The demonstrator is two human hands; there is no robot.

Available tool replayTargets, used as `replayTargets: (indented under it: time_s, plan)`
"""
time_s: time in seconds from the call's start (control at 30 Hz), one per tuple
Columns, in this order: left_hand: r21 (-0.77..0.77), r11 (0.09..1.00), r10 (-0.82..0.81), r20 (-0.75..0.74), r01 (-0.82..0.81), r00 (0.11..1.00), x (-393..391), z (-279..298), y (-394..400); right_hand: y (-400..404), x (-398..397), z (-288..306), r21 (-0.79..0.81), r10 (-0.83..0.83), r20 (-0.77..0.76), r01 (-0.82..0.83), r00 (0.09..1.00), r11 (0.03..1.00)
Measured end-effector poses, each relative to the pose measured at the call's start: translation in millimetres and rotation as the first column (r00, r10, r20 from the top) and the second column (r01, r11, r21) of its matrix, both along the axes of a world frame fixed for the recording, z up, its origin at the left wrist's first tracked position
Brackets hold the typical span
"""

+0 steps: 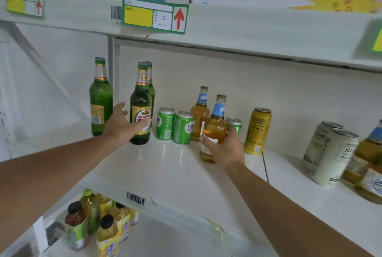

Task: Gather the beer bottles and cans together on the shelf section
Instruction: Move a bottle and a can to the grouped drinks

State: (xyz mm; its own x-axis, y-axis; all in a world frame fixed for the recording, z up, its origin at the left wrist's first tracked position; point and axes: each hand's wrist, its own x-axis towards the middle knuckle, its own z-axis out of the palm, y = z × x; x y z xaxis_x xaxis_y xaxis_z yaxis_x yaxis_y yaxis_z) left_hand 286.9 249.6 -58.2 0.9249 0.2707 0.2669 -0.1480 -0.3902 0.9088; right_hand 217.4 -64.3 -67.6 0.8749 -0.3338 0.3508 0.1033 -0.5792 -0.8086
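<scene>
On the white shelf [161, 174], my right hand [224, 149] is shut on the lower body of an amber beer bottle with a blue neck label [216, 124]. A second amber bottle [200, 112] stands just behind it. My left hand [122, 125] is open, fingers spread against the label of a green beer bottle [141, 101]. Another green bottle [149, 83] stands behind that one and a third [100, 95] to its left. Two green cans [174, 126] stand between the bottle groups. A third green can [234, 124] is partly hidden behind my right hand, with a tall yellow can [257, 130] beside it.
Two white cans [330, 153] and more amber bottles [368, 176] stand on the adjoining shelf section at the right. The upper shelf edge with a green price tag [155, 15] overhangs. Juice bottles [95, 219] fill the lower shelf at left.
</scene>
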Motion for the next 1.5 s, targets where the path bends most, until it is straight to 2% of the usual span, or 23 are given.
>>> replayTargets:
  time_s: [0.27,0.53,0.73,0.93,1.07,1.33,1.5]
  plan:
    - [0.092,0.995,0.024,0.027,-0.027,0.999,4,-6,-10,-6,-6,5,-0.052,0.0,-0.021,-0.001,1.0,0.999]
    - [0.19,0.982,0.005,0.112,-0.026,0.994,-52,3,-24,-25,-36,9,-0.038,0.014,0.003,-0.014,1.0,0.999]
    - [0.195,0.981,-0.005,0.147,-0.024,0.989,-92,5,-49,-49,-61,6,-0.046,-0.013,0.044,0.015,0.999,0.999]
    - [0.223,0.974,-0.083,0.155,0.047,0.984,-122,0,-76,-67,-96,7,-0.045,-0.038,0.063,0.041,0.997,0.998]
    - [0.25,0.954,-0.207,0.138,0.168,0.969,-138,1,-94,-78,-135,18,-0.062,-0.052,0.065,0.056,0.997,0.997]
    - [0.176,0.907,-0.411,0.167,0.383,0.896,-180,14,-145,-103,-221,35,-0.058,-0.204,0.069,0.208,0.977,0.976]
    - [0.147,0.845,-0.533,0.157,0.514,0.831,-213,10,-180,-130,-267,29,-0.054,-0.274,0.034,0.275,0.961,0.96]
